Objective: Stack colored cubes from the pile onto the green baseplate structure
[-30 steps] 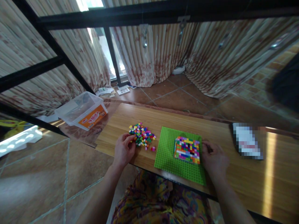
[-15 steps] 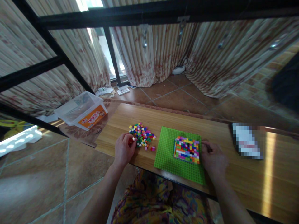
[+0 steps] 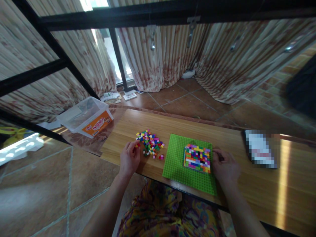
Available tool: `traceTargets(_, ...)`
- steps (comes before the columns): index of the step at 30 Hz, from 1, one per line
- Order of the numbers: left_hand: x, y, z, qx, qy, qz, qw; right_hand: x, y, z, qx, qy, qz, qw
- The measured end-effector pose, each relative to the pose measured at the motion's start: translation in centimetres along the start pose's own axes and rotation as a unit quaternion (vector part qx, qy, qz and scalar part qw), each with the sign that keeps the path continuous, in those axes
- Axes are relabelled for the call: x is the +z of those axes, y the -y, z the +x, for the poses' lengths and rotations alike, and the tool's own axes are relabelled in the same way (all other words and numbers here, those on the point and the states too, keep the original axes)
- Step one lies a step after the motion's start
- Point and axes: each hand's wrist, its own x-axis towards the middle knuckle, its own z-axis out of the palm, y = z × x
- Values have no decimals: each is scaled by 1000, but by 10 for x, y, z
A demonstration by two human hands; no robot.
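Note:
My left hand (image 3: 130, 158) is at the near left of a loose pile of small colourful toy bricks (image 3: 150, 142), its thumb and fingertips pinched on a small red brick (image 3: 138, 145). A green studded baseplate (image 3: 172, 161) lies on the table between my hands. On it stands a low rectangular block of many-coloured bricks (image 3: 197, 158). My right hand (image 3: 226, 167) is curled at the plate's right edge, with its fingertips against or close beside the block's right side. Whether those fingers grip anything is hidden.
The wooden table (image 3: 229, 141) carries a pixelated dark-edged object (image 3: 260, 149) at the right. A clear plastic bin (image 3: 86, 115) with an orange label stands beyond the table's left end. Papers (image 3: 111, 97) lie on the tiled floor near the curtains (image 3: 158, 62).
My left hand has drawn back slightly to the left and up, and the red brick at its fingertips now shows more clearly. My right hand and the brick block have stayed put.

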Motion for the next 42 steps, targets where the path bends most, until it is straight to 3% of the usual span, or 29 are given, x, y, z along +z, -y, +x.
traceTargets(9, -6, -7, 0, -73, 14, -41, 996, -2, 2, 0, 8, 9, -14, 1000)
traceTargets(31, 1, -4, -3, -100, 15, -152, 983, -1, 4, 0, 16, -1, -2, 1000)
traceTargets(35, 1, -3, -3, -91, 36, -131, 987, -1, 4, 0, 15, -1, -6, 1000)
traceTargets(42, -2, -9, 0, -16, 67, -49, 996, 0, 1, 0, 7, -1, -8, 1000)
